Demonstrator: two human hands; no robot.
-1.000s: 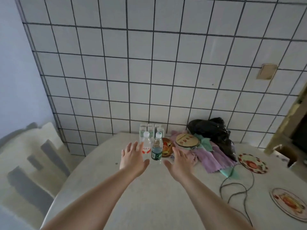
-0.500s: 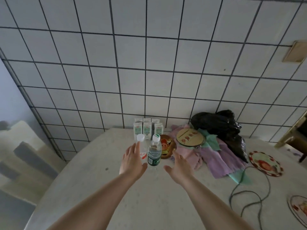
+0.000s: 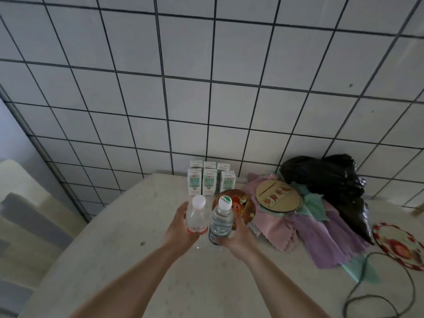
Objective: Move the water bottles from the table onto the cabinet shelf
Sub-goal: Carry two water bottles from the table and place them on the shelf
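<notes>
While extended forward, hands (image 3: 181, 228) around two bottles (image 3: 196, 216).

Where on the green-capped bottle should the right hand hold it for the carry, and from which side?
Hold the green-capped bottle round its ribbed mid-body, from its right side, as the right hand does now. It stands upright with the red-label bottle in the left hand close on its left, so that side is blocked. The body likely gives a steadier hold than the narrow neck.

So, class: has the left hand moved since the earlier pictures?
Yes. The left hand has moved forward toward the milk cartons and now grips the red-labelled bottle.
</notes>
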